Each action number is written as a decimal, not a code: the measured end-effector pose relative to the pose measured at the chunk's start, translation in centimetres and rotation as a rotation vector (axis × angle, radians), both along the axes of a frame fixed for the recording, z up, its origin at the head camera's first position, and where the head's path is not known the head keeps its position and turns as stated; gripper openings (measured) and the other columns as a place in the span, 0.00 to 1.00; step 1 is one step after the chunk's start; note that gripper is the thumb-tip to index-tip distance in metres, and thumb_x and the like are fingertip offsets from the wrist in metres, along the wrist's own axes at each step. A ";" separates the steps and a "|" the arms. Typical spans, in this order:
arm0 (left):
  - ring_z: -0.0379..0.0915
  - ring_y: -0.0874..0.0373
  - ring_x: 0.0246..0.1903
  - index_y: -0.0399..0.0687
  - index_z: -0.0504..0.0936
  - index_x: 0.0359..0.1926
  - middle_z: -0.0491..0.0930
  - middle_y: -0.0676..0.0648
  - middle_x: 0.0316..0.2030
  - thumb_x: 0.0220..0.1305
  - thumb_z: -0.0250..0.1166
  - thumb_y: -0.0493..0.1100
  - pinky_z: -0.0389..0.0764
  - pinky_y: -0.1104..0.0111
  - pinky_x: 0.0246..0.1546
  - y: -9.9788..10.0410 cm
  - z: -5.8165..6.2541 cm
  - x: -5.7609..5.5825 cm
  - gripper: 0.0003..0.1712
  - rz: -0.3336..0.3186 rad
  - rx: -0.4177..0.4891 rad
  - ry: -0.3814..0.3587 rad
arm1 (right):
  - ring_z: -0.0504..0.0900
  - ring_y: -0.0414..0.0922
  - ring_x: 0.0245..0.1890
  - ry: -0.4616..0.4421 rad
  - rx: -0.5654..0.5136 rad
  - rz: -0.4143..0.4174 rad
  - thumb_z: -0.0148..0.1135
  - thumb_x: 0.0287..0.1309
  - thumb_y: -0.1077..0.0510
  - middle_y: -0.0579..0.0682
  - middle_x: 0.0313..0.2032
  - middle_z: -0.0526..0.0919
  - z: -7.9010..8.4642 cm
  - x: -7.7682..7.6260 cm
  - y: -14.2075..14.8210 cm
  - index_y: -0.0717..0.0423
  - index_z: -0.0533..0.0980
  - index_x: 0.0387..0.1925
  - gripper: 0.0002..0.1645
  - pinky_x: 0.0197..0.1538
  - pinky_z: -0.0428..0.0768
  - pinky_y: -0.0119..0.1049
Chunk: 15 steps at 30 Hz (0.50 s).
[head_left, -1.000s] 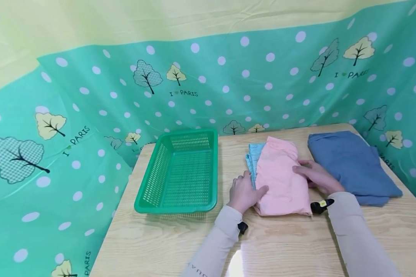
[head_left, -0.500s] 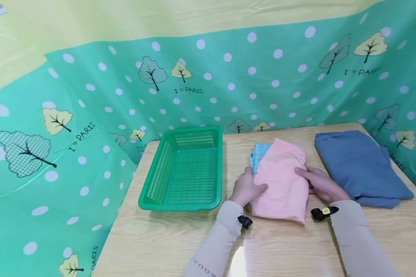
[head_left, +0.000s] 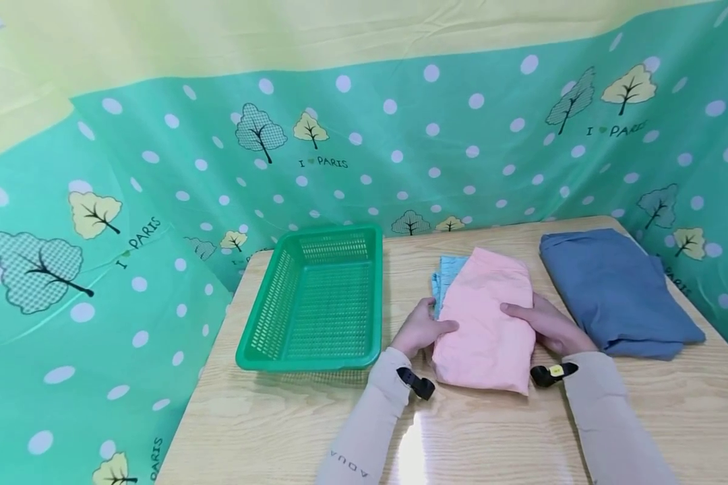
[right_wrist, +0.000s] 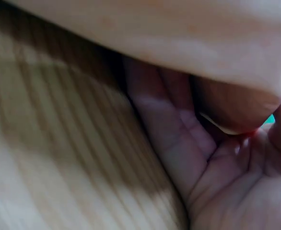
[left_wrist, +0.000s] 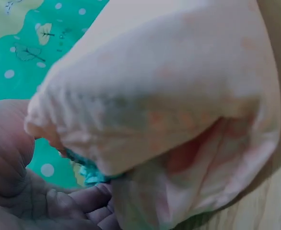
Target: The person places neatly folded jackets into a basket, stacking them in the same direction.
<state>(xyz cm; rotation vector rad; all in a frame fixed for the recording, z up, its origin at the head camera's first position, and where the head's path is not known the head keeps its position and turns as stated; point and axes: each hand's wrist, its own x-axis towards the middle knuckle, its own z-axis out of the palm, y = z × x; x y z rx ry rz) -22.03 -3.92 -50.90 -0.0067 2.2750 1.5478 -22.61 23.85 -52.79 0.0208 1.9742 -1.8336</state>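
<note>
A folded pink garment [head_left: 485, 323] lies between my two hands, over a light blue cloth [head_left: 451, 273] that shows at its upper left. My left hand [head_left: 420, 330] holds the garment's left side, thumb on top. In the left wrist view, that hand's fingers [left_wrist: 90, 201] reach under a gathered edge of the pink fabric [left_wrist: 179, 76], with a bit of turquoise cloth beside them. On the opposite side, my right hand [head_left: 552, 325] grips with its thumb above; the right wrist view has its fingers [right_wrist: 164, 124] underneath, close to the tabletop.
A green mesh basket [head_left: 373, 296] with nothing in it stands at the left on the wooden table [head_left: 267, 431]. Right of my hands lies a folded dark blue cloth [head_left: 613, 296]. A patterned green curtain [head_left: 340, 148] hangs behind and at both sides.
The pink garment and the light blue cloth have shifted slightly towards me. My right hand has moved a little nearer with them, and my left thumb now lies closer to the garment's edge.
</note>
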 end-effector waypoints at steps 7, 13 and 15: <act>0.76 0.49 0.60 0.33 0.64 0.71 0.77 0.36 0.62 0.60 0.75 0.43 0.77 0.57 0.64 0.4 -0.3 -0.2 0.44 0.047 0.125 -0.069 | 0.86 0.42 0.47 -0.031 -0.038 0.031 0.62 0.71 0.47 0.46 0.51 0.81 0.0 0.5 -0.1 0.59 0.43 0.79 0.51 0.49 0.85 0.40; 0.83 0.59 0.27 0.37 0.82 0.44 0.85 0.47 0.31 0.61 0.70 0.34 0.85 0.69 0.30 0.8 -0.6 -0.2 0.10 0.030 0.377 -0.170 | 0.86 0.38 0.48 -0.073 -0.159 0.042 0.58 0.75 0.50 0.42 0.49 0.84 0.2 0.8 -0.3 0.60 0.48 0.76 0.42 0.50 0.85 0.37; 0.84 0.60 0.26 0.40 0.81 0.43 0.85 0.48 0.30 0.62 0.69 0.34 0.85 0.69 0.28 0.8 -0.9 -0.2 0.09 0.028 0.435 -0.200 | 0.85 0.38 0.50 -0.086 -0.218 0.045 0.55 0.76 0.50 0.41 0.50 0.83 0.1 1.0 -0.3 0.56 0.50 0.75 0.38 0.52 0.85 0.36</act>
